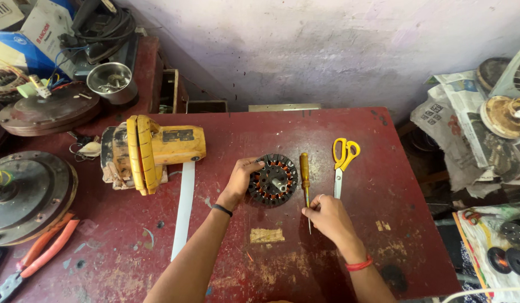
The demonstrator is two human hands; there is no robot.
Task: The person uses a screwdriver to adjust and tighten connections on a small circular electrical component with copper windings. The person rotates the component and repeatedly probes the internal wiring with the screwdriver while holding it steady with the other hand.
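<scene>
Right hand (327, 216) pinching screwdriver (305, 182) shaft near tip, mid-bench (383, 224). Left hand (241, 179) gripping rim of stator (273, 179), lying just left of screwdriver. Scissors (343, 160) resting right. Risk: tip slipping, gouging copper windings.

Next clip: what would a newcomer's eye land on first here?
Most striking is the round black stator with copper windings at the centre of the worn red table, gripped at its left edge by the left hand. Just right of it lies a yellow-handled screwdriver, whose metal shaft the right hand touches, with yellow-handled scissors further right. A bulky yellow power tool sits at the left.
</scene>
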